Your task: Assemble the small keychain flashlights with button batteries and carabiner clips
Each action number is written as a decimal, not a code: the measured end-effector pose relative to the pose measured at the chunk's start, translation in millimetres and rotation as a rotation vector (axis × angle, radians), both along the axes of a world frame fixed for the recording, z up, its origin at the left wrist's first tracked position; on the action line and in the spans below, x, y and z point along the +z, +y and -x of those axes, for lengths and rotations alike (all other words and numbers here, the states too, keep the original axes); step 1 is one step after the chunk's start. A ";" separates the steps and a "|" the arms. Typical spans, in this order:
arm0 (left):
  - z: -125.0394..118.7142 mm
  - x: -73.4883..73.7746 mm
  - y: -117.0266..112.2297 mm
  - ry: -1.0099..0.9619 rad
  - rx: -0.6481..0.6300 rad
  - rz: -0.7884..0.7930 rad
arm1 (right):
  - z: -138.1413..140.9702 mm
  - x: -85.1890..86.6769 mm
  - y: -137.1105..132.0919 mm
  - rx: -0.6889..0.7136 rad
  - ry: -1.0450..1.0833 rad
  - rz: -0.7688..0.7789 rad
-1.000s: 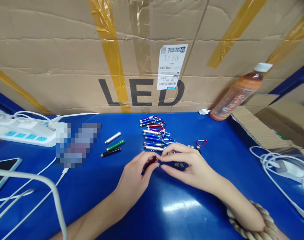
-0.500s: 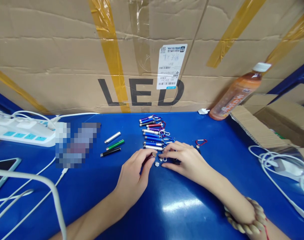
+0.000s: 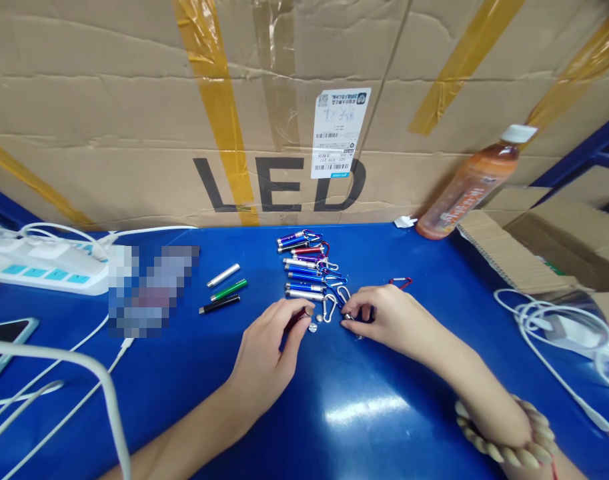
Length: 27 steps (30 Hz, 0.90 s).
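Observation:
My left hand (image 3: 271, 347) is closed around a dark red flashlight tube (image 3: 300, 319), with one round end showing past the thumb. Fingers and thumb of my right hand (image 3: 384, 317) pinch a small silver metal piece (image 3: 349, 317) just above the table. Between the hands lie a small slotted silver cap (image 3: 313, 327) and a little round silver part (image 3: 319, 318). Beyond them, several mini flashlights (image 3: 307, 277) in blue, silver, purple and red lie in a column with carabiner clips. A silver carabiner (image 3: 329, 309) sits closest to my right fingers.
Silver, green and black tubes (image 3: 229, 289) lie to the left. A red carabiner (image 3: 400, 281) is behind my right hand. A large carton (image 3: 149, 133) stands at the back, a tilted drink bottle (image 3: 467, 190) at right. White cables (image 3: 559, 340) and a power strip (image 3: 54, 273) flank the blue table.
My right hand has moved a little right, away from the loose parts, and its fingers have closed on a small silver piece. My left hand keeps its hold on the tube.

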<state>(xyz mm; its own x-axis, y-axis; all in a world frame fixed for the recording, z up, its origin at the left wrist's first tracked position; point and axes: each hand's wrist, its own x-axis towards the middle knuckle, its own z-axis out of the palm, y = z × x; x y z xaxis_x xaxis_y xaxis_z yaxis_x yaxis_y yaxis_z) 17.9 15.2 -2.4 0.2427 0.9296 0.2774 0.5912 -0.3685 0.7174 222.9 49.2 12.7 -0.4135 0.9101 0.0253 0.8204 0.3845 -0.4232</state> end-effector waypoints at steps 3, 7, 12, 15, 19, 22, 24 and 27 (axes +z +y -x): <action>-0.1 0.3 0.1 -0.001 0.001 0.002 | 0.0 -2.9 1.4 0.002 0.096 0.036; -0.2 1.0 -0.3 -0.004 -0.001 0.004 | 2.1 6.3 1.8 -0.080 0.397 -0.142; -0.7 0.8 -0.9 -0.008 -0.047 0.018 | 7.1 12.6 -1.2 -0.101 0.778 -0.131; -0.5 -0.5 -1.2 -0.004 -0.087 0.021 | 10.7 8.7 -3.1 -0.078 0.815 -0.047; 0.2 -2.4 -1.1 0.030 -0.104 0.019 | 16.7 4.0 -5.3 -0.053 0.793 -0.010; -0.2 -3.2 -0.2 0.043 -0.105 0.026 | 18.8 2.8 -6.6 -0.016 0.794 -0.039; -0.7 -3.4 0.7 0.042 -0.107 0.025 | 18.4 2.7 -7.2 0.031 0.779 -0.056; -0.7 -3.4 1.5 0.034 -0.115 0.020 | 17.5 2.4 -7.9 0.108 0.748 -0.052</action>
